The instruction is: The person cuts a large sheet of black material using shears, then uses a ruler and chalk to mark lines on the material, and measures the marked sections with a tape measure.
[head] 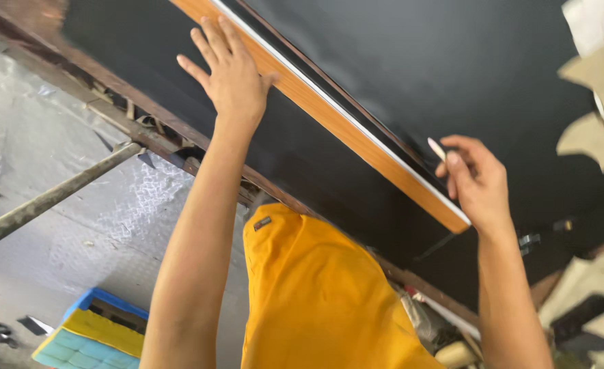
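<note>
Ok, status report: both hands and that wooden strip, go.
Left hand flat, pressing the wood-grain strip against the black panel. Right hand at strip's end, pinching a small pale tool. Nothing across the strip.

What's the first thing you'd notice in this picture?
A long wood-coloured strip with a white edge runs slantwise across a big black board. The left hand lies flat on it, and the right hand pinches a small pale stick near its lower end. Below, bright yellow cloth stands out.
</note>
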